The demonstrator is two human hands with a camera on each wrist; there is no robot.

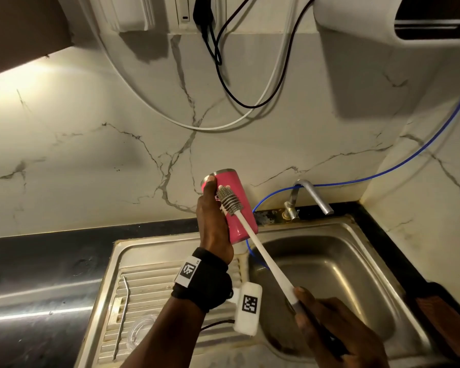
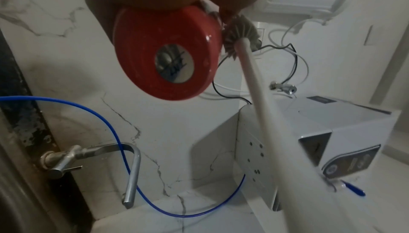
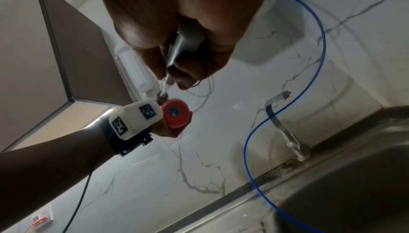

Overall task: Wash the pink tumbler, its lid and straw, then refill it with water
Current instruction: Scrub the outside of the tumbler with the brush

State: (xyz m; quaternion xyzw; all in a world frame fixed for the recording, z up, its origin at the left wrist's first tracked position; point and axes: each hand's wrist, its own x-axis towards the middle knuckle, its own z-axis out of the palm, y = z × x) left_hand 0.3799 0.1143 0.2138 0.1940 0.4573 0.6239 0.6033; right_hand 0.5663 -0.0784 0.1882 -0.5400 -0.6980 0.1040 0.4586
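The left hand (image 1: 213, 224) is wrapped round the pink tumbler (image 1: 234, 205), thumb near the rim, and the tumbler is held tilted in the air above the left edge of the sink (image 1: 329, 261); the right hand (image 1: 329, 322) is closed on the dark grip of the bottle brush (image 1: 227, 201), whose bristle head lies against the tumbler's outer wall. A wet wall is judged likely to slip from the one-handed grasp under brush pressure, so that the tumbler drops into the basin. The straw (image 1: 121, 314) and clear lid (image 1: 141, 332), lying on the near-left drainboard, are not held and could be knocked by the left forearm.
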